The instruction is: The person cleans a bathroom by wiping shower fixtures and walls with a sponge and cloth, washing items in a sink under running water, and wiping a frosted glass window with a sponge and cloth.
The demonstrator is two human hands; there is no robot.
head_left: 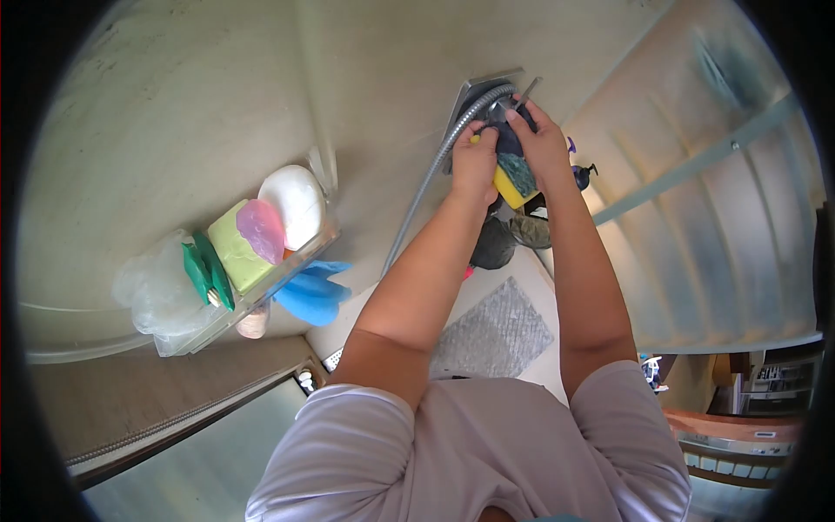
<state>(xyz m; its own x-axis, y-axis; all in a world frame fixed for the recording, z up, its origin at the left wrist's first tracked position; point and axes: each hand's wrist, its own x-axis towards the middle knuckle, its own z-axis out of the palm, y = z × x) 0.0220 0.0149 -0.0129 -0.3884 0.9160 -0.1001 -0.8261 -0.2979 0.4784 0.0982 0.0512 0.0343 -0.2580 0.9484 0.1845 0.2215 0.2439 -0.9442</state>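
A yellow sponge with a dark green scouring side [516,180] shows between my two hands, in front of the wall fixture. My left hand [476,163] is closed around its left side, thumb on top. Just above the sponge is a dark, soft-looking piece [507,139], and both thumbs rest against it. My right hand [543,148] curls in from the other side, its fingers close to the metal lever [528,92] of the fixture. What the right fingers grip is partly hidden. A ribbed metal shower hose [428,177] arches over the fixture and hangs down left of my hands.
On the left wall, a clear shelf [300,253] carries a white rounded item [292,207], a yellow-green block [238,247] and a pink piece [262,230]. Blue gloves [311,294] hang below. Dark bundles [493,244] lie beneath my hands, near a grey mat [494,333]. A translucent panel [696,235] stands right.
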